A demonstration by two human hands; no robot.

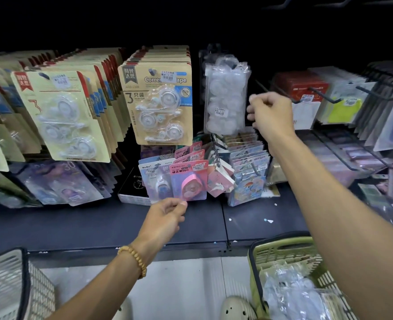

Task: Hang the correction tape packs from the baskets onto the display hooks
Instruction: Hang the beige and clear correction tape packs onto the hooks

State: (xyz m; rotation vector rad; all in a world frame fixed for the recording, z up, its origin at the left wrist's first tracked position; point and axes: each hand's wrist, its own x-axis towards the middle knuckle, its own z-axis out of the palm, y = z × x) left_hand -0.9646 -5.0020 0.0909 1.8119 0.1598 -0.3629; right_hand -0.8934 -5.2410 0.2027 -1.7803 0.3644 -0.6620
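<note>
At display hooks (324,94), your right hand (270,114) pinches clear pack (225,95); your left hand (165,217) pinches pink pack (189,181) bottom edge.

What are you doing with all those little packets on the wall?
A person is stocking a shop display. Their right hand is raised beside a clear plastic pack of white correction tapes hanging on a hook. Their left hand reaches toward a pink carded tape pack. More packs wait in the green basket.

2 hands (165,215), 2 baskets (283,248), 1 clear pack (225,98) hanging, 1 bead bracelet (134,258)
</note>
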